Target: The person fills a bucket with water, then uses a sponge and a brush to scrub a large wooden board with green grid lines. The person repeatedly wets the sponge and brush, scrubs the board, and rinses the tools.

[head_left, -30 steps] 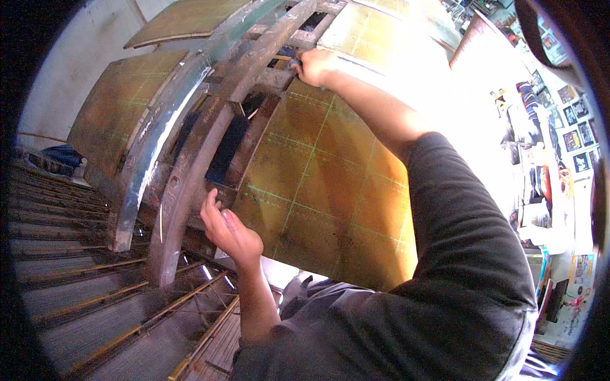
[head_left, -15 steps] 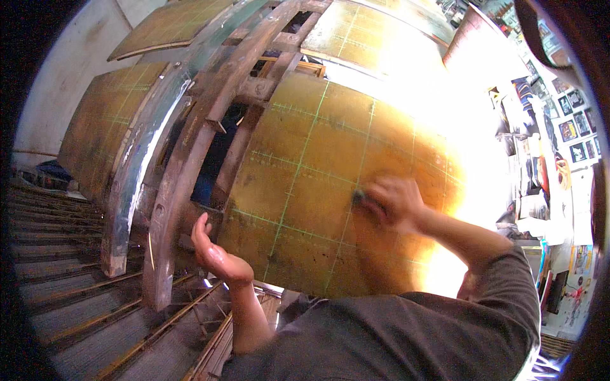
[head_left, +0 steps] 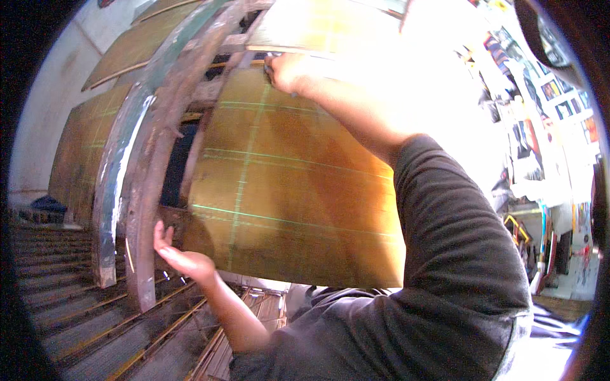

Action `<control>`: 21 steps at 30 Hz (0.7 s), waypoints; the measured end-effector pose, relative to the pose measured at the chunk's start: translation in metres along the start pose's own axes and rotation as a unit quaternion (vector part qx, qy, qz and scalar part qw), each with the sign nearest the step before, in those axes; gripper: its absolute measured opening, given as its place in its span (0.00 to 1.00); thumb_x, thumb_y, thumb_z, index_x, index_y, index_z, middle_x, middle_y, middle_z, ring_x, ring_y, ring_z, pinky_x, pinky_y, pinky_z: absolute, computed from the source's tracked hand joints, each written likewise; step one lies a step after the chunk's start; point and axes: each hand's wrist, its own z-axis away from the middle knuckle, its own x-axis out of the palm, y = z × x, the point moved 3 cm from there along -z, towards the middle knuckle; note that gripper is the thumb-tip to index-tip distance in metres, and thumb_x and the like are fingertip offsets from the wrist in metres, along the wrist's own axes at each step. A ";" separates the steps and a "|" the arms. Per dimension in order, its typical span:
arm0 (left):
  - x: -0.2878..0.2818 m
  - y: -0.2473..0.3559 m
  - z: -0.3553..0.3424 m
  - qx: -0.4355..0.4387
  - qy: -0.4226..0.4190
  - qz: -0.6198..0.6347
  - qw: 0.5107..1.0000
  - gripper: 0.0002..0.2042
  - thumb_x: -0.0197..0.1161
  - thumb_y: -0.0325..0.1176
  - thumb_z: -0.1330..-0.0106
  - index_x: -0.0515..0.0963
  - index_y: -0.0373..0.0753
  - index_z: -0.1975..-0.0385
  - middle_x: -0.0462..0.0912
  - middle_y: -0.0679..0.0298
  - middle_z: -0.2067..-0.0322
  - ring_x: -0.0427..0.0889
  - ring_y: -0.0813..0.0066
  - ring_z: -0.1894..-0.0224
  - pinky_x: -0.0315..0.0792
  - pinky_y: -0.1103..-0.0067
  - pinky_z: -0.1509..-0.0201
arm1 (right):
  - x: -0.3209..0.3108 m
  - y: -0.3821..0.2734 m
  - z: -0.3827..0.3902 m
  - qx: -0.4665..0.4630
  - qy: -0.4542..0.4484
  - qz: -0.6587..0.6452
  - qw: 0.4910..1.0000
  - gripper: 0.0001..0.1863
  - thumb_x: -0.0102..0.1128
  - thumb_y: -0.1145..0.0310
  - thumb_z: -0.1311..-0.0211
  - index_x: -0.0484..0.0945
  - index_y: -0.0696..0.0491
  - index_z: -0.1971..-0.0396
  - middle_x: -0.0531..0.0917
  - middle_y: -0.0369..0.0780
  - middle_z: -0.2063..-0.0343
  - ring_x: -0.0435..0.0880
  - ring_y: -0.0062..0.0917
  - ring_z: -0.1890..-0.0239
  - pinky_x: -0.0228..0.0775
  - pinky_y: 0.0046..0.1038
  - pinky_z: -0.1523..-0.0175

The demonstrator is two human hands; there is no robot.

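Observation:
A large flat board (head_left: 289, 190), yellow-brown and glossy, with a green line grid, lies in front of me. Over its far edge reaches my right hand (head_left: 286, 73), fingers curled round a small dark object (head_left: 267, 68) pressed to the board's far left corner. Most of that object is covered by my fingers, so I cannot tell its kind. By the board's near left corner is my left hand (head_left: 184, 257), palm turned up, fingers stretched and apart, holding nothing. My right arm throws a broad shadow on the board.
Worn wooden beams (head_left: 143, 190) run along the left. Another gridded board (head_left: 305, 32) lies beyond, and another one (head_left: 82, 152) leans at far left. Ribbed slats (head_left: 70, 311) lie below left. Glare washes out the right; pictures (head_left: 559, 95) hang on the wall.
My right hand has swept from the middle of the board to its far left corner with the dark object. The view has shifted; my left hand keeps its pose near the corner.

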 end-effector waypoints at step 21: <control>0.004 0.015 0.046 0.007 0.100 -0.057 0.993 0.23 0.37 0.46 0.33 0.71 0.30 0.59 0.68 0.54 0.56 0.67 0.63 0.54 0.59 0.70 0.46 | -0.049 0.085 0.409 -0.022 -0.005 -0.020 1.000 0.08 0.55 0.63 0.51 0.71 0.46 0.71 0.73 0.39 0.80 0.75 0.35 0.76 0.65 0.36 0.76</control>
